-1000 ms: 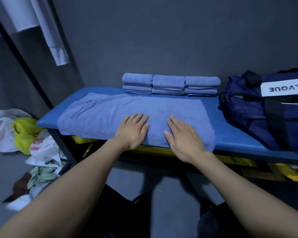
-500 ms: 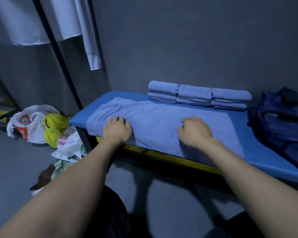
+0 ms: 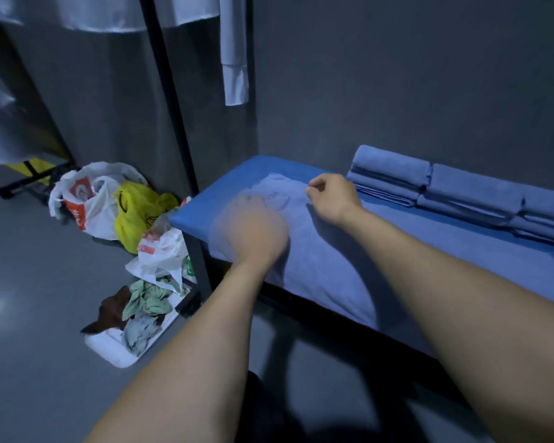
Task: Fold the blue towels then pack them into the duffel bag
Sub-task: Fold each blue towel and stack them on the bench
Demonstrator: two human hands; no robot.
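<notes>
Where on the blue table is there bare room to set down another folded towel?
Bare strip of the table between the spread towel and the folded towels along the wall; also the far-left corner beyond the right hand. The near edge is crowded: the towel covers it, with the blurred left hand over it.

It looks like a plain back room or storage corner: bare grey walls [image 3: 397, 75], a blue padded counter [image 3: 461, 244], white garments [image 3: 234, 52] hanging overhead, and plastic shopping bags [image 3: 90, 196] heaped on the floor [image 3: 29, 314].
</notes>
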